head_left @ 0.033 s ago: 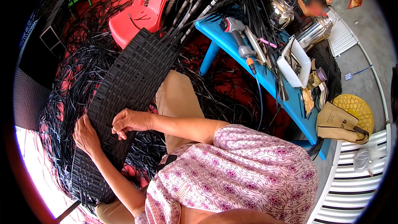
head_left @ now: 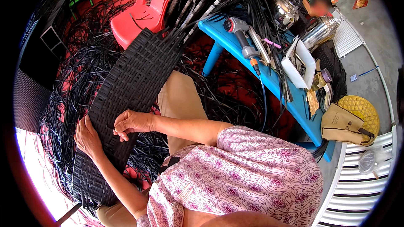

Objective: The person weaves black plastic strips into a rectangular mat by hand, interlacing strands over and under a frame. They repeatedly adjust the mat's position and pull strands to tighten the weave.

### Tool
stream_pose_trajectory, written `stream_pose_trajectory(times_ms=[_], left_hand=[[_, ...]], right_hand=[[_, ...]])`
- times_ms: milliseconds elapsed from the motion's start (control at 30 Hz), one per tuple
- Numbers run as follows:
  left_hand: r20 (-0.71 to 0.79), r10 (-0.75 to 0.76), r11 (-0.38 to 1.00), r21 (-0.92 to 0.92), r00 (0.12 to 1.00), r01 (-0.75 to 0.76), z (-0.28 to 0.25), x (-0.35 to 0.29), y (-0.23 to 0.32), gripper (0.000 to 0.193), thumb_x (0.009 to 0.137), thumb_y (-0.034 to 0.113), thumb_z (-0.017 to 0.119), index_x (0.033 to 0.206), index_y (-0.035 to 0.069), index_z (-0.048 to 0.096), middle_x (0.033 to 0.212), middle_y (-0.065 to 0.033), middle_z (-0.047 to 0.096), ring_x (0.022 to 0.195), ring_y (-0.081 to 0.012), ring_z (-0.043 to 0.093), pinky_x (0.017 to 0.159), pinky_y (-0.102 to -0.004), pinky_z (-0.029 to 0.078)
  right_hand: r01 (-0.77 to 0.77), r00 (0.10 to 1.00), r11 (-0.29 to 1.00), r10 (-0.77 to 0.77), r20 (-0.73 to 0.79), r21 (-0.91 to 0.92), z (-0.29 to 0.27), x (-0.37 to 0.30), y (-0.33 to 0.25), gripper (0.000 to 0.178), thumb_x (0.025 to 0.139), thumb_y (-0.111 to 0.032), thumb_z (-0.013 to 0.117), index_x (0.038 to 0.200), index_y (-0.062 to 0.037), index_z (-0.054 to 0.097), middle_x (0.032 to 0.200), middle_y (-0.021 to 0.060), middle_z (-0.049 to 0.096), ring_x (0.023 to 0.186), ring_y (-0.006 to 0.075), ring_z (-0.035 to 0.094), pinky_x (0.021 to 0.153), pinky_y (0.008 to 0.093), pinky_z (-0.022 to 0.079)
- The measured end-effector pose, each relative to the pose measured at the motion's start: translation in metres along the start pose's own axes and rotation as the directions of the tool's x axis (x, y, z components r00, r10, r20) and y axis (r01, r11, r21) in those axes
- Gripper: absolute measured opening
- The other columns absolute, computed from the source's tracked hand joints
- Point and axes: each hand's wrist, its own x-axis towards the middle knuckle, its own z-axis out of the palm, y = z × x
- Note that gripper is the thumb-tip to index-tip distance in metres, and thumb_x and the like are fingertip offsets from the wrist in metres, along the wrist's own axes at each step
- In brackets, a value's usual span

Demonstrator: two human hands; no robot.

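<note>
Long axis toward the red chair [head_left: 139, 20], the woven panel [head_left: 126, 69] lies under both hands: left hand [head_left: 89, 138] loosely extended, right hand [head_left: 131, 122], nearer the chair, curled, its grip's hold unclear.

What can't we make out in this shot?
All in the head view:
- What, if anything, the right hand pinches: hidden by the hand itself.
- Underside of the woven panel: hidden by its upper face.
- Top of the red chair: cut off by the upper edge.
- Inside of the tan bag: hidden by its cloth.
- Co-worker's face: blurred.
</note>
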Motion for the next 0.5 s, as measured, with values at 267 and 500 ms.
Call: stream_pose_trajectory(times_ms=[267, 500], left_hand=[[-0.003, 0.008, 1.0, -0.005, 1.0, -0.008, 0.0009, 0.0001, -0.0007, 0.041, 0.108, 0.039, 0.043, 0.112, 0.008, 0.07, 0.103, -0.0113, 0.072, 0.099, -0.031, 0.067, 0.085, -0.0436, 0.047], [0.014, -0.005, 1.0, 0.004, 1.0, 0.005, -0.0004, 0.0002, 0.0005, 0.041, 0.108, 0.039, 0.044, 0.112, 0.008, 0.07, 0.103, -0.0109, 0.072, 0.099, -0.0305, 0.067, 0.085, -0.0435, 0.047]], right_hand=[[0.001, 1.0, 1.0, -0.001, 0.006, 0.003, 0.0, -0.0002, 0.0001, 0.03, 0.093, -0.023, 0.075, 0.099, 0.006, 0.071, 0.076, 0.008, 0.068, 0.071, 0.0196, 0.068, 0.081, 0.0384, 0.059], [0.001, 1.0, 1.0, -0.001, -0.001, 0.005, 0.0007, -0.0005, 0.0004, 0.029, 0.094, -0.023, 0.075, 0.098, 0.0057, 0.071, 0.075, 0.0082, 0.068, 0.07, 0.0198, 0.068, 0.082, 0.0384, 0.059]])
